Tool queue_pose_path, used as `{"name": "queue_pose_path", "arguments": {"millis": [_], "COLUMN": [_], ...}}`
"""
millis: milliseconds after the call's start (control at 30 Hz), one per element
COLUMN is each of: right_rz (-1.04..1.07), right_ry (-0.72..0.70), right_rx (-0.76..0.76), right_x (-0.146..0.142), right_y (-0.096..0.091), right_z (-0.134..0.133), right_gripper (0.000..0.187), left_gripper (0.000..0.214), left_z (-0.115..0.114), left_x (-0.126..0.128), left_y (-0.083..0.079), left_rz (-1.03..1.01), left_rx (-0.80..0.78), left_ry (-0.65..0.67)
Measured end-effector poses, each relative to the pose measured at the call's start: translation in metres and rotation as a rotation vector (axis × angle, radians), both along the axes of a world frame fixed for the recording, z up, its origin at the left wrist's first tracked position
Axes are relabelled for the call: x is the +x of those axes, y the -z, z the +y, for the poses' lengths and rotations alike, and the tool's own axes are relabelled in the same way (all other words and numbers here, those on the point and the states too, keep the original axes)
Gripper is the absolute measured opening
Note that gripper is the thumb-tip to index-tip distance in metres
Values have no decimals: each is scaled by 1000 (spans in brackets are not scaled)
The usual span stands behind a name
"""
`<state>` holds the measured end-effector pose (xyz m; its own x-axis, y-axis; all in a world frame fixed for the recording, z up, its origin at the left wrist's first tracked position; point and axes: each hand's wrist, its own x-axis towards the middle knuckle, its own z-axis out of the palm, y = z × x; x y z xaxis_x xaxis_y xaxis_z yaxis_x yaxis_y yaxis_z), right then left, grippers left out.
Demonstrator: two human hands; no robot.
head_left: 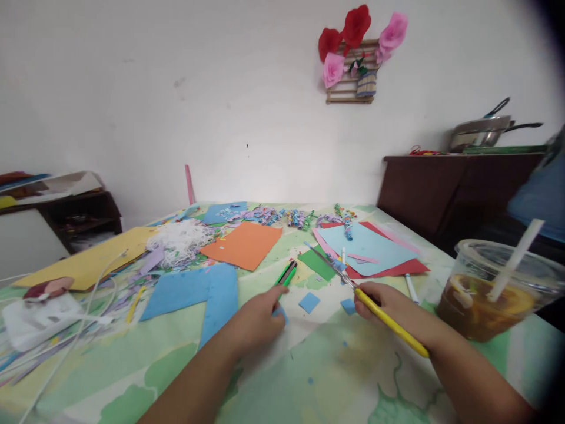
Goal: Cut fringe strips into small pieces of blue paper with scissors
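My right hand [388, 306] is closed around yellow-handled scissors [348, 280], whose blades point up and left over a green paper piece [316, 262]. My left hand [258, 318] rests on the table with fingers curled, pinching a small blue paper scrap [281, 313] near two green pens [286, 274]. Two other small blue squares [309, 302] lie between my hands on the green patterned tablecloth [326, 365].
Blue [194, 294], orange [242, 244], yellow [92, 256], light blue and red [371, 247] paper sheets and shredded strips cover the table. A plastic cup of tea with a straw [489, 294] stands at the right. A white charger and cable [39, 321] lie left. Dark cabinet [454, 188] behind.
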<state>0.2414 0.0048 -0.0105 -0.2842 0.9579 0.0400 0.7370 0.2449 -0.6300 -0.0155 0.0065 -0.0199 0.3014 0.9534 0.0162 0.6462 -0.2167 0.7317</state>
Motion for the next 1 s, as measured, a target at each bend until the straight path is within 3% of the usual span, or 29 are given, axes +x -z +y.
{"name": "queue_pose_path", "arguments": {"millis": [133,267,333,400,567,700,833,1000], "right_rz": [45,77,84,86,79,72,61,41], "right_ry": [-3,-27,-45,-65,-65,-44,-19,-18], "right_rx": [28,41,46,42,29,17,8,7], "right_x": [-1,-10,-17,-23,-31,-32,-32,-33], "right_y": [1,-1,-2,-4,-4,-3,-1,0], "right_z": [3,-3,-10,-15,-20,-20,-22,-22], "right_gripper": [22,16,13,13,17,28,39,36], "left_gripper": [27,5,13,19,23,43,26,26], "left_z": [-5,-8,-8,-6,2,2,0,2], "left_x": [5,12,15,16,13,13,16,17], "left_y": [2,-1,-1,0,4,3,3,3], "left_rz": [-67,-582,-863,-1004,-1024,-1008,-1076,-1241], "left_rx": [-128,-321,-441,-488,-413,-429,-482,-518], "left_ry": [240,214,226,215,96,57,44,-36]}}
